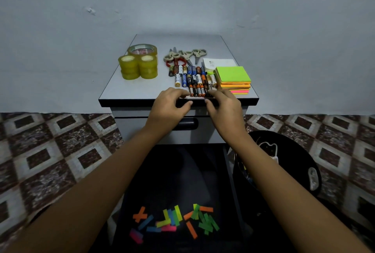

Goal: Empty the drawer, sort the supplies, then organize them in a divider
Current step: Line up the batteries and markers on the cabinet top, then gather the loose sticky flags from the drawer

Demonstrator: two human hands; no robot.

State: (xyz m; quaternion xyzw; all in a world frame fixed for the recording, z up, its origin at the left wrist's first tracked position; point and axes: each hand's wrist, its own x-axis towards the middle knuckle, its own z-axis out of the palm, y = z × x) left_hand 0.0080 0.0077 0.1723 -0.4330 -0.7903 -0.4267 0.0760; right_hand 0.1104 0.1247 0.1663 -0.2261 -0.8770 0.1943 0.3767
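Tape rolls [139,67], yellowish and stacked in two short columns with one wider roll [142,50] behind, sit at the left edge of the cabinet top [129,90]. Scissors [183,56], several pairs overlapping, lie at back centre. Batteries [192,77] lie in rows just in front of them, side by side, reaching the front edge. Left hand [169,104]: fingers bent, tips at the left end of the front battery row, thumb lower at the front edge; cannot tell whether it grips one. Right hand [225,108]: fingers bent over the right end of the same row, thumb at the edge; grip likewise cannot be told. Open drawer [233,171] below holds loose coloured paper strips [174,220]. White notepad [220,63] and a green-topped stack of sticky notes [233,78] occupy the right front corner. Black bin [288,151] stands on the floor, right of the drawer.
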